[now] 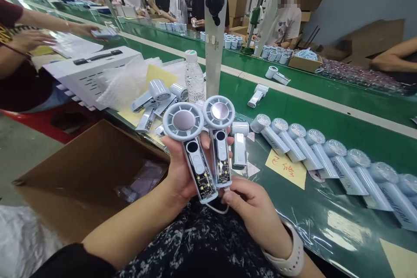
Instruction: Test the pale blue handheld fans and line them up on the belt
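My left hand (180, 169) is closed around two handheld fans held upright side by side: the left fan (192, 147) and the right fan (220, 139), both with round heads and clear handles showing circuit boards. My right hand (252, 206) pinches something small at the bottom of the right fan, where a thin white cable (216, 209) loops. A white watch band sits on my right wrist.
A row of several finished fans (325, 156) lies on the green conveyor belt (342, 126) with a yellow note (286, 168). A water bottle (194, 77), loose fans and bubble wrap sit behind. An open cardboard box (94, 169) is at my left. Other people work around the line.
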{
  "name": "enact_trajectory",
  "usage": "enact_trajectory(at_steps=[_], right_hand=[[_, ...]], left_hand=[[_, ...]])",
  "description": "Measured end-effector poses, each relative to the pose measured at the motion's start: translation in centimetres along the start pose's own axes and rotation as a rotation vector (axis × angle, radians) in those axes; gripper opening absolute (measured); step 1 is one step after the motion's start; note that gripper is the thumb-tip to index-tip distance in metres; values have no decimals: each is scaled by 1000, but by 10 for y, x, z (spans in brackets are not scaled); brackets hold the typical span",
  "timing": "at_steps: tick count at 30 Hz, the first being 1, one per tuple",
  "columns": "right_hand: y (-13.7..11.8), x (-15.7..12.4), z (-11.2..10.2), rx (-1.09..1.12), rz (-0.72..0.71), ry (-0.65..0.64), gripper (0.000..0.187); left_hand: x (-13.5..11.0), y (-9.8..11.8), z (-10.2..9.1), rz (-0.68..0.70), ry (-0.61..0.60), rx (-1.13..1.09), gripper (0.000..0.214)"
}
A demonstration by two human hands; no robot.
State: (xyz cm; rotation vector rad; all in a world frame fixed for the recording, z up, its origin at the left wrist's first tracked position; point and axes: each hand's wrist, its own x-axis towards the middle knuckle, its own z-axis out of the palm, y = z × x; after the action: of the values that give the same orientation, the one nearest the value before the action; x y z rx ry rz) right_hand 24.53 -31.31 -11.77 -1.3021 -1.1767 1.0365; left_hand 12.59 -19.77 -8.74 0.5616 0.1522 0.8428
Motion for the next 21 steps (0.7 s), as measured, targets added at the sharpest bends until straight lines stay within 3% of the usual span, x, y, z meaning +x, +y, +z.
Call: enact_trajectory(at_steps=[3,7,9,12,15,17,19,21], right_hand=[[1,1,11,85,-6,13,37],[11,1,30,331,82,153,49],[13,2,35,393,92,163,49],[9,-2,28,198,-7,126,43],[5,-7,8,-96,-160,117,43],[2,-8,-5,-326,-184,283,34],[-3,-7,-11,-516,-191,539,15],[-13,-4,-9,-534,-278,639,22]], left_hand=[[0,-1,5,65,68,87,59],[0,-9,4,216,84,228,64],[1,-12,2,240,94,266,66],[5,-11,0,214,97,246,64],[10,-1,-1,255,128,210,63],[12,4,-1,288,158,241,64],[10,3,-1,276,171,303,66],[7,-4,-1,258,172,355,67]])
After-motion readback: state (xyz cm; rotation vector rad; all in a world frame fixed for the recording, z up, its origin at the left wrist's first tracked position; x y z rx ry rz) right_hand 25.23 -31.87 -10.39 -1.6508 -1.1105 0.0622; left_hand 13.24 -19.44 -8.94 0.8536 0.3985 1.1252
